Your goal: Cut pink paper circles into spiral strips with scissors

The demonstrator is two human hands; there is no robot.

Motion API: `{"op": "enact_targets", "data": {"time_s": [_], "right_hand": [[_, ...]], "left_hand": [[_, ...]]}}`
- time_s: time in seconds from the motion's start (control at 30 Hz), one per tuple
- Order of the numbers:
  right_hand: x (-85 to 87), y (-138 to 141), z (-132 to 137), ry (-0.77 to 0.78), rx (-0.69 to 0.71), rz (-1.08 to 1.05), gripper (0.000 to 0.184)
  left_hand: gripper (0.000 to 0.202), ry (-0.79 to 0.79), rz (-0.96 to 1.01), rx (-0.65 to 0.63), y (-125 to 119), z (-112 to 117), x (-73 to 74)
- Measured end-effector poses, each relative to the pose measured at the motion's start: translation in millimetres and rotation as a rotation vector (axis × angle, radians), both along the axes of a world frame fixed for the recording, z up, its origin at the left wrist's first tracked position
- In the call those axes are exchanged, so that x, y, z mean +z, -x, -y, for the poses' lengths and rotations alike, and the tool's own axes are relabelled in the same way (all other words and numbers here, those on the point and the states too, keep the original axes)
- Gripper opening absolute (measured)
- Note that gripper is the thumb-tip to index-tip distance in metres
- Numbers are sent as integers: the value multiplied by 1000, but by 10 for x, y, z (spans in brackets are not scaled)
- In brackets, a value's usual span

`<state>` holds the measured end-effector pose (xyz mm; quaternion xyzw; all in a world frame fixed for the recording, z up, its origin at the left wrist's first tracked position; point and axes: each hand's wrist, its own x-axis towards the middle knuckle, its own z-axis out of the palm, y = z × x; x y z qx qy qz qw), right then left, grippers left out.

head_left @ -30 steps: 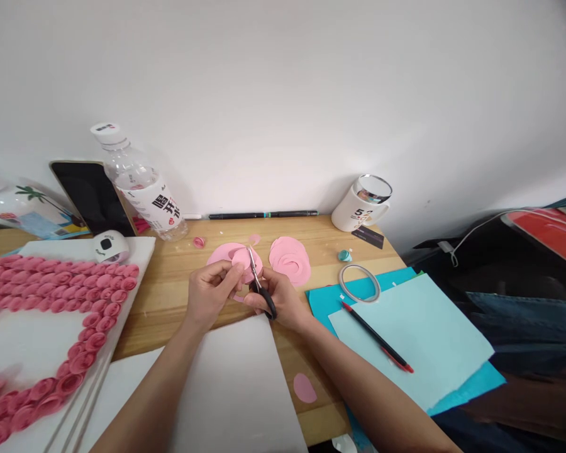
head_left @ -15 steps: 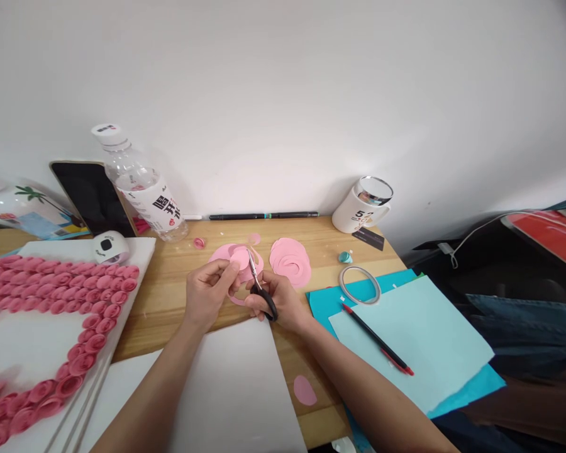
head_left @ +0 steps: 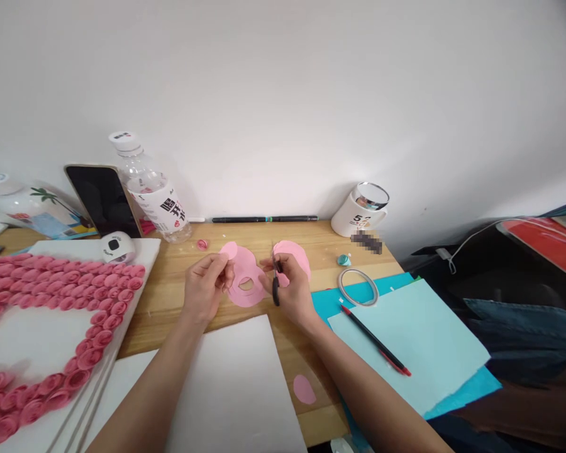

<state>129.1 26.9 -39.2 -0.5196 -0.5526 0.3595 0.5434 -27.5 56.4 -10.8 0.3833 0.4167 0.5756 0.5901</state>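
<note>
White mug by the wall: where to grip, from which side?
Probably the handle, from the picture's right: its loop juts out that way from the white mug, which stands on its base with the wall close behind.

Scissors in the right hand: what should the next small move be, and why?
Perhaps lay the scissors down: the right hand holds them apart from the pink disc pinched in the left hand, so putting them aside could let both hands work the disc.
</note>
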Motion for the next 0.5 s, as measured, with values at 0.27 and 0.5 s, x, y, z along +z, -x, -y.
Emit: {"op": "enact_targets", "data": {"time_s": [0.27,0.5], "right_hand": [[-179,6,-1,-20,-10,687,27],[-175,-32,-34,99,-11,564,27]], "left_hand": [[19,25,86,182,24,-49,-58],[27,62,141,-160,68,-16,-58]]}}
